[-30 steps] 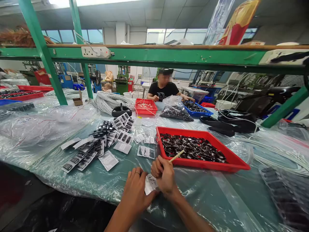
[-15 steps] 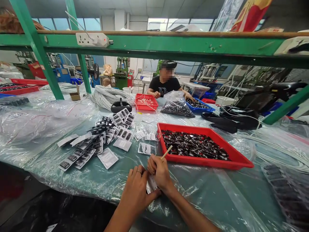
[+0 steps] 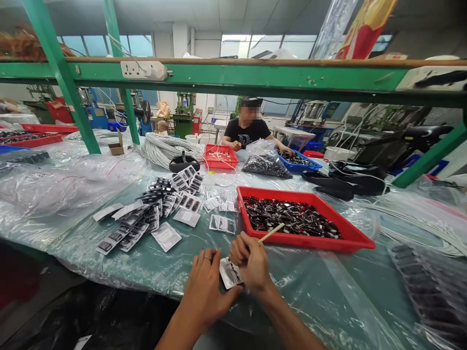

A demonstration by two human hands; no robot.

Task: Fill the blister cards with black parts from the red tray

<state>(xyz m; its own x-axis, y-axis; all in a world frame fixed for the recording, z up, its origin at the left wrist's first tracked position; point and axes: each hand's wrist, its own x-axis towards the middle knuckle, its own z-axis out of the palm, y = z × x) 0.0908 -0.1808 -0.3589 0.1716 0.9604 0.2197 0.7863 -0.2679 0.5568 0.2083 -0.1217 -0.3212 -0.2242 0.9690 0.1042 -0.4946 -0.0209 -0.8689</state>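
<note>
A small white card with a row of black pieces [image 3: 230,273] lies on the table between my hands. My left hand [image 3: 206,284] holds it at the left, the thumb along its lower edge and the fingers by its upper-left corner. My right hand [image 3: 251,262] is closed around a thin pale stick [image 3: 272,233], whose free end points up and right. The stick's lower end is hidden by the fingers, which rest at the card's upper right. Just beyond lies another white card [image 3: 222,224] with dark marks.
Right of centre stands a red tray [image 3: 306,243] full of small black pieces. Piled at the left are cards of black parts [image 3: 127,232]. Across the table, a person [image 3: 248,129] reaches into a blue tray [image 3: 301,167]. A green shelf beam [image 3: 233,75] spans above.
My right hand has shifted right, uncovering more of the card. The stick has tilted from steep to flatter. My left hand stays at the card, and the view has shifted slightly.
</note>
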